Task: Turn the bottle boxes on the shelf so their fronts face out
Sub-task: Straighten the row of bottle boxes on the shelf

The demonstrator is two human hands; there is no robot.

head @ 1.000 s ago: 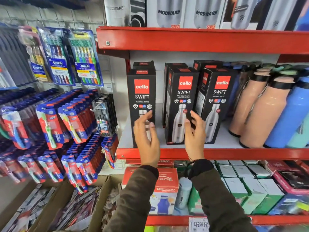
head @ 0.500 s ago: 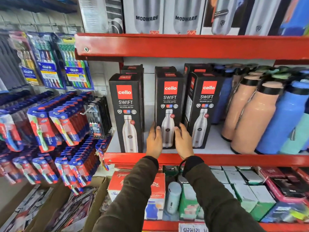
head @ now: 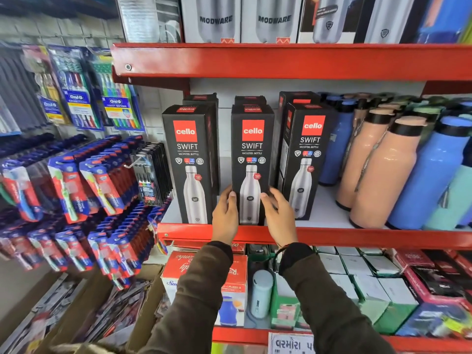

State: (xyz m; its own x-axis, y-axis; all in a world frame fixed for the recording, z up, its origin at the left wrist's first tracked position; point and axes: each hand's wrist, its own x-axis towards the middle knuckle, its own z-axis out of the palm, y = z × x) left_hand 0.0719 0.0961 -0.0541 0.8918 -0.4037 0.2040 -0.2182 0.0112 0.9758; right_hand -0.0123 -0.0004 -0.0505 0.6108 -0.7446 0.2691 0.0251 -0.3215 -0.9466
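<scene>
**Middle box being squared on the shelf**

Head view: three Cello Swift bottle boxes stand along the front of the red shelf (head: 357, 237). The left hand (head: 224, 215) and right hand (head: 279, 215) form the grip, clamped on the lower sides of the middle box (head: 251, 162), whose printed front faces out. The left box (head: 190, 162) also looks frontal. The right box (head: 305, 159) is turned slightly, showing a side panel, so it is probably the next one needing a small twist once the middle box is let go.

More black boxes stand behind the front row; only their tops show, so their facing cannot be told. The fingertips behind the middle box are hidden, and its base is partly covered by the hands. The loose bottles (head: 383, 169) at right are cut off by the frame edge.
</scene>
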